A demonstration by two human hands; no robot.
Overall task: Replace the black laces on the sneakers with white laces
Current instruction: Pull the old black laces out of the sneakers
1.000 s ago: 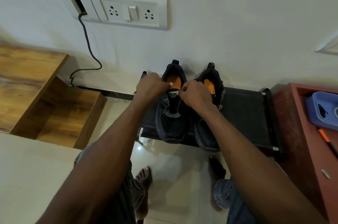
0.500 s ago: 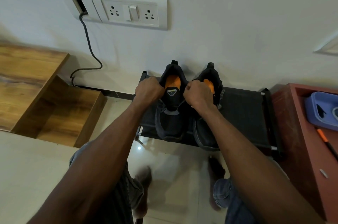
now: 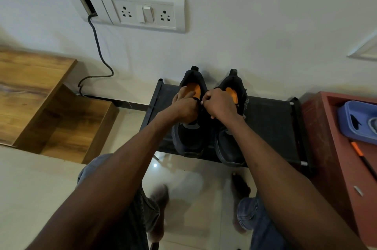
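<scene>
1. Sneakers, two black ones with orange insoles, stand side by side on a low black rack (image 3: 271, 127) against the wall, toes pointing toward me.
2. Both my hands meet over the left sneaker (image 3: 189, 135), at the top of its tongue, just in front of its orange opening.
3. My left hand (image 3: 184, 104) lies on the left side of that shoe's throat; two of its fingers reach forward over the collar onto the orange insole, the rest are curled down. What it grips I cannot tell, since the hand covers it.
4. My right hand (image 3: 219, 103) is curled into a fist, knuckles up, thumb and forefinger pinched together right beside my left hand. A thin dark strand, likely the black lace (image 3: 198, 100), shows between the two hands.
5. My right hand partly covers the right sneaker (image 3: 230, 147), which sits touching the left one.
6. Most of the lacing is hidden under my hands.
7. To my right stands a red cabinet (image 3: 326, 147) holding a blue tray (image 3: 346, 119).
8. A socket panel (image 3: 142, 12) with a dark cable (image 3: 100, 53) is on the wall above.
</scene>
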